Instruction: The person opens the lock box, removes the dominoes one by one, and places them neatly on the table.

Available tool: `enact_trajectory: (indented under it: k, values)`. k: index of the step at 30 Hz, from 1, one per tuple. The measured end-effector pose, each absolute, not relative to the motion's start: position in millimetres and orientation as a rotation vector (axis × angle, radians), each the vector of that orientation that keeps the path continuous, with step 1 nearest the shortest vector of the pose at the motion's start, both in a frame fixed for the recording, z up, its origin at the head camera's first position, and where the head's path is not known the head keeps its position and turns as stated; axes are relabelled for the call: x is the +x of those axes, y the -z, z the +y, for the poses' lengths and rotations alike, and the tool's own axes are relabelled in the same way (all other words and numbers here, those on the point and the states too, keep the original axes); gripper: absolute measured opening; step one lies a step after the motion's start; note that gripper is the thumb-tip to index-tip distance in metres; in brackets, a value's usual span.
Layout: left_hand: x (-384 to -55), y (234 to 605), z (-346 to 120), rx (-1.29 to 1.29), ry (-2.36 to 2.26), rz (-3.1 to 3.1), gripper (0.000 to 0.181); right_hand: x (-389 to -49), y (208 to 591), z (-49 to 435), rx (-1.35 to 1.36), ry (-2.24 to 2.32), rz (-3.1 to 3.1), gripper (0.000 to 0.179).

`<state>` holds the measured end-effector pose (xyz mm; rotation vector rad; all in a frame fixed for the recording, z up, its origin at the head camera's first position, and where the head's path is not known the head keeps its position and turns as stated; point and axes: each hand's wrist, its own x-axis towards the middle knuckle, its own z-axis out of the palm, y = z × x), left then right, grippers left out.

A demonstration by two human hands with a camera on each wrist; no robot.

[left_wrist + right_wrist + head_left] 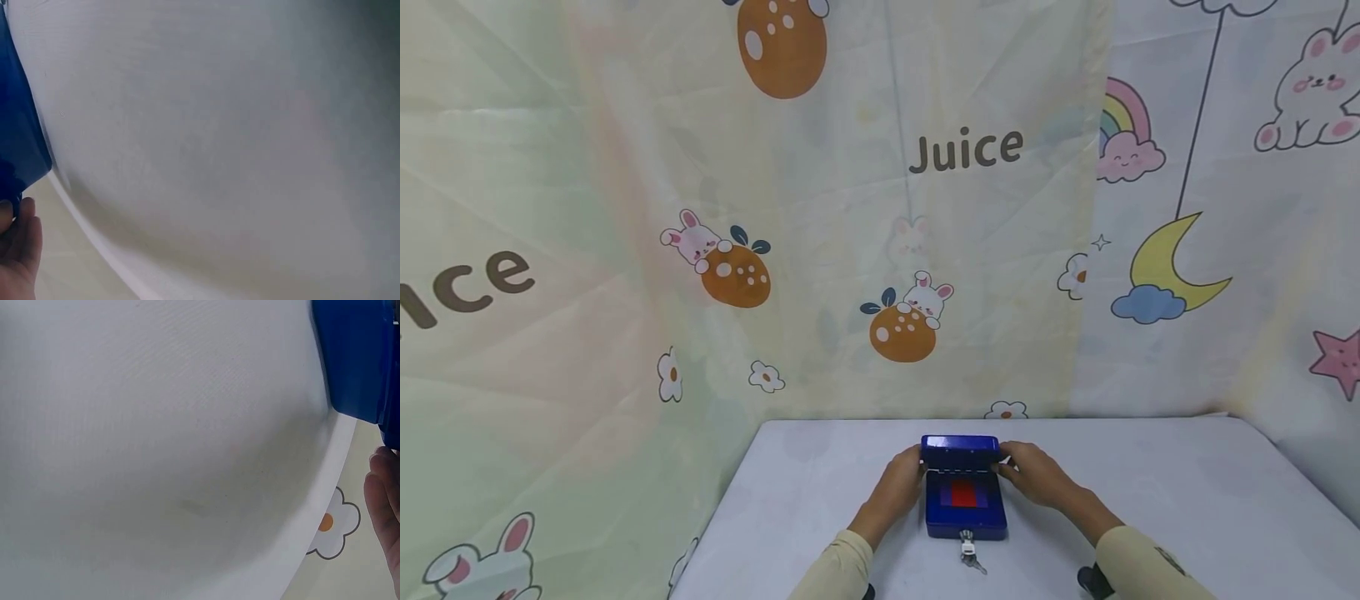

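A small blue metal cash box [929, 510] sits on the table with its lid [959, 452] raised at the back hinge. Inside lies a flat red piece [963, 493] with purple-blue around it. Keys [972, 557] hang from the lock at the front. My left hand [901, 480] pinches the lid's left edge; in the left wrist view its thumb and fingers [28, 234] close round the blue edge. At the lid's opposite side my right hand [1037, 473] grips the edge between thumb and fingers, and the right wrist view shows its fingertips against the blue metal.
The white-covered table [805, 467] reaches back to a printed cloth [1000, 317] with rabbits, oranges and flowers. Dark wrist straps [1094, 581] show near the sleeves. A printed flower [334, 524] appears beyond the table edge in the right wrist view.
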<state>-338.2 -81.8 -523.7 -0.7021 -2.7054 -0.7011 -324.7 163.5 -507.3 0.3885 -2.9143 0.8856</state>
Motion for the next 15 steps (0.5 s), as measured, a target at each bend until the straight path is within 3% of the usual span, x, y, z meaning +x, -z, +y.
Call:
enact_trajectory:
  k: [15]
  values:
    - [-344.2, 526.4, -79.9, -0.656, 0.731, -2.736, 0.019, -331.0, 508.9, 162.1, 0.35, -0.882, -2.928, 0.027]
